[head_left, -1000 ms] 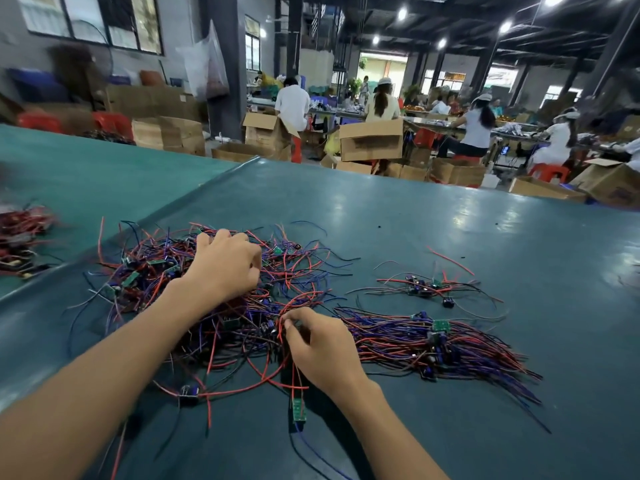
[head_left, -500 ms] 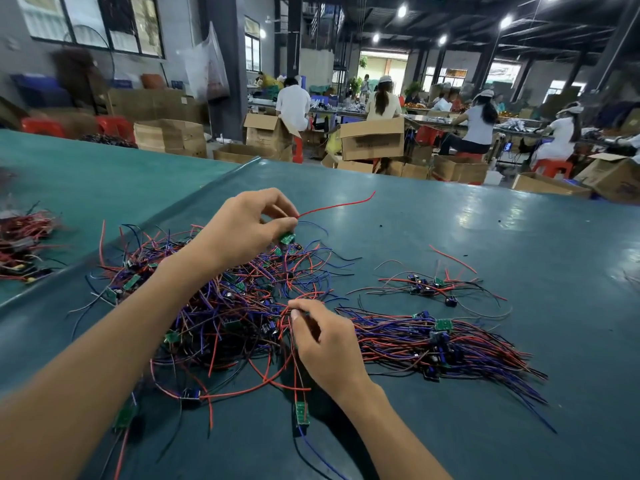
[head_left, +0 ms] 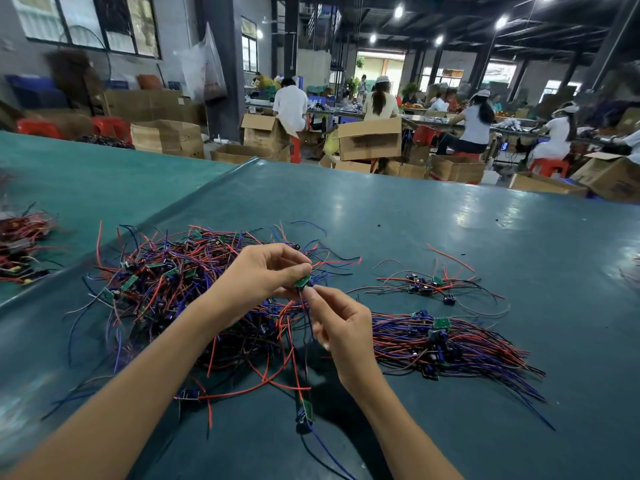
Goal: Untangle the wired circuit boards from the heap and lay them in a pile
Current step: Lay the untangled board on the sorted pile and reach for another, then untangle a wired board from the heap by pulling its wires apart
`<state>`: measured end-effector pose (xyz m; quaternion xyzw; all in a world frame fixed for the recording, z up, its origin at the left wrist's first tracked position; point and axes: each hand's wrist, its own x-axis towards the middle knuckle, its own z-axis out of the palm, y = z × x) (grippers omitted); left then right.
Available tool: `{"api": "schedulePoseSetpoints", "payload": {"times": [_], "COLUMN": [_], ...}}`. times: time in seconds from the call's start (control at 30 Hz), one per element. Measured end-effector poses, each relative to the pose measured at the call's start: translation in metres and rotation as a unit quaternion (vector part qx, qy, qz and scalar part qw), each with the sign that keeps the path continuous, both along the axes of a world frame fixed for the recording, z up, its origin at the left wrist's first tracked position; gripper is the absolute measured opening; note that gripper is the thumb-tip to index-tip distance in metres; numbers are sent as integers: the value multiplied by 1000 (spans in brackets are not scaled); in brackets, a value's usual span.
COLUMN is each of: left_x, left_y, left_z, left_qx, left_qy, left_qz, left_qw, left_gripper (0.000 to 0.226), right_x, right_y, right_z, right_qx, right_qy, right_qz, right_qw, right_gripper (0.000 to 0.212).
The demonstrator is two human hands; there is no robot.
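Place: a factory assembly hall.
Work surface: a long green table [head_left: 450, 220] strewn with tangled heaps of wired circuit boards [head_left: 180, 282].
Workers: seated people [head_left: 476, 124] in a row on red stools [head_left: 550, 166] at further tables.
Stock: open cardboard boxes [head_left: 370, 138] on the floor.
Building: a dark pillar [head_left: 227, 116], an exposed ceiling with lights [head_left: 502, 21], and high windows [head_left: 86, 19].

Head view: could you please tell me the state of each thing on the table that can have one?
left hand, pinches the green board.
right hand, pinches the same board by its wires, just below it.
heap, tangled, beneath the hands.
pile, wires roughly parallel, right of the heap.
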<state>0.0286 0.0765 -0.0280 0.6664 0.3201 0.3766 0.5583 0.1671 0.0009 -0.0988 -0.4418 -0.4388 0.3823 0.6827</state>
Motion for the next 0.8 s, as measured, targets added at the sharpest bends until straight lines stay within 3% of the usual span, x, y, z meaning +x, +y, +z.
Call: {"api": "schedulePoseSetpoints", "payload": {"times": [0.17,0.33,0.43,0.67,0.8], "left_x": [1,3,5,8,-10], "left_y": [-5,-6,-7,-21,-14], "left_z": [-2,-5,-9,-8,-7], "left_qx": [-84,-138,-136,70,205], "left_qy": [-94,-152,-185,-103,59], "left_qz": [-11,-17,-8,12,91], "left_qw": [992,979,973,992,973], "left_gripper": [22,32,34,29,22], "right_x": [2,4,3,14,68], "right_y": [-1,-4,-6,-6,-5], "right_z": [6,11,17,39,77], "right_qx": [-8,-26,-18,28,45], "right_qy": [58,50,60,17,-120], "right_qz": [18,36,52,29,-45], "right_qw": [998,998,997,999,991], "right_gripper": [16,16,31,17,15]}}
